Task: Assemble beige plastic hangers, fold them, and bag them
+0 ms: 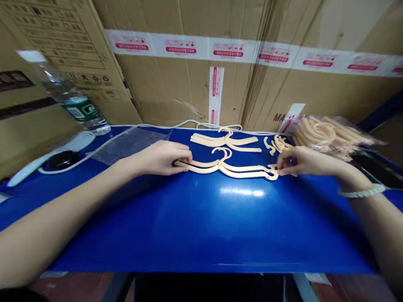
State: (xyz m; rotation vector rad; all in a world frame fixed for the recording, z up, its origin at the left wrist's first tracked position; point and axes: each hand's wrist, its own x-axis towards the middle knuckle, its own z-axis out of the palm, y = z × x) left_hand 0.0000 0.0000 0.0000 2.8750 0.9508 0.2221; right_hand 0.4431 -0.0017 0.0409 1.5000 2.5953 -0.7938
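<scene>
Two pale peach hangers [242, 171] lie close together on the blue table, their hooks pointing to the back. My left hand [160, 158] is closed with its fingers around their left ends. At the right ends, my right hand [299, 161] pinches a small curved peach piece [272, 173], which touches the arm tips; whether it is joined to them I cannot tell. Just behind lie more peach hangers [209, 140]. Several loose small curved pieces [279, 143] are heaped beyond my right hand.
A clear bag of peach parts [327, 132] sits at the back right, beside a dark flat object [378, 170]. Cardboard boxes [176, 88] line the back. At left are a water bottle [80, 110], a white cable [103, 144], a black rounded object [64, 160] and a plastic sheet [126, 144].
</scene>
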